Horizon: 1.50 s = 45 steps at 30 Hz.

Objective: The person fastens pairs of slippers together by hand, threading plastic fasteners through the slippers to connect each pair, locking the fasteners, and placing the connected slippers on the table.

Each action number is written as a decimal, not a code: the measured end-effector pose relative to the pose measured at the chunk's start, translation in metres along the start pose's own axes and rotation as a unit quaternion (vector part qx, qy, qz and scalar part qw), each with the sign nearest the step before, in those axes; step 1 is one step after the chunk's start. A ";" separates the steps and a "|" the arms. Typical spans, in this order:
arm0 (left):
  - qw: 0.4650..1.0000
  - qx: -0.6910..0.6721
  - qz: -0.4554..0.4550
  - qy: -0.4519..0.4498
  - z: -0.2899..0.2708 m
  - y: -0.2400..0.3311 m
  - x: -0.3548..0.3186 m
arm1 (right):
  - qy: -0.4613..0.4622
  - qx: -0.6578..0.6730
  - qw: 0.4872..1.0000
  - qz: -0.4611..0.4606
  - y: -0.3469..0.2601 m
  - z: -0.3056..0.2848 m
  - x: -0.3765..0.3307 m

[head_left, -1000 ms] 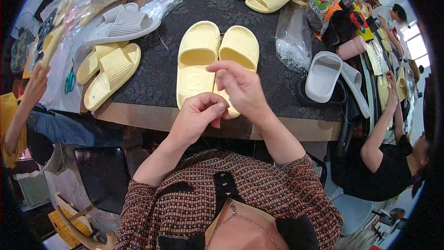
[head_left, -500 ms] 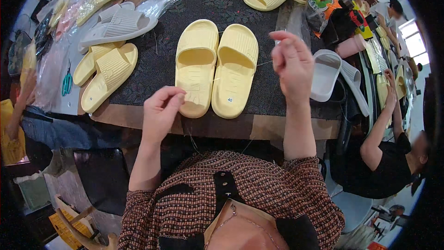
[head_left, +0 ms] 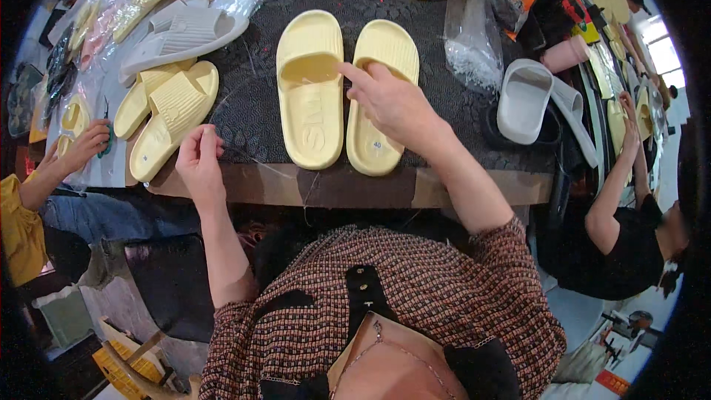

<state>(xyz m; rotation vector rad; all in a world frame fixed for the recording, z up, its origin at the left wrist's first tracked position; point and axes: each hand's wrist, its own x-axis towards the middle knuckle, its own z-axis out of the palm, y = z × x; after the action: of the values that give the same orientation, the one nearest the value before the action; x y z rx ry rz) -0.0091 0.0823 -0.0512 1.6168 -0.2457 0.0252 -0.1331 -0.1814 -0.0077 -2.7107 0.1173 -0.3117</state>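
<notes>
Yellow slippers [head_left: 312,130] lie side by side at the near edge of the tabletop [head_left: 248,122], in the middle of the scene, toes pointing far and heels near, with a narrow gap between them. Over the slipper on the right reaches the right hand [head_left: 389,104], its fingers bent toward the inner side of the strap; whether they grasp anything I cannot tell. Off to the left, the left hand [head_left: 201,159] is apart from the pair, its fingers closed in a pinch beside a second yellow pair [head_left: 176,118]; anything between the fingertips is too small to make out. Grey slippers [head_left: 181,46] sit just beyond that second pair. At the far left, a co-worker's hand [head_left: 92,139] is at the scissors [head_left: 110,133]. On the right lie another grey pair [head_left: 524,104], a clear bag [head_left: 474,52] of white pieces and a pink cup [head_left: 566,55].
</notes>
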 end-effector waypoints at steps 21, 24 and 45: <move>0.996 0.081 0.040 0.027 0.008 -0.024 -0.006 | 0.194 -0.047 0.980 0.017 0.026 -0.089 -0.047; 0.994 0.093 0.056 0.014 0.004 -0.025 -0.006 | 0.260 -0.122 0.958 0.008 0.031 -0.117 -0.069; 0.994 0.099 0.040 0.007 0.005 -0.029 -0.004 | 0.118 -0.248 0.889 0.365 0.196 -0.195 -0.161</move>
<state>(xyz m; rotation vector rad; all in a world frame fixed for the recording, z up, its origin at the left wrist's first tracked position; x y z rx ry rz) -0.0092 0.0791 -0.0806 1.8024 -0.3054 0.1254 -0.3418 -0.4152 0.0543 -2.8281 1.4170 -0.4135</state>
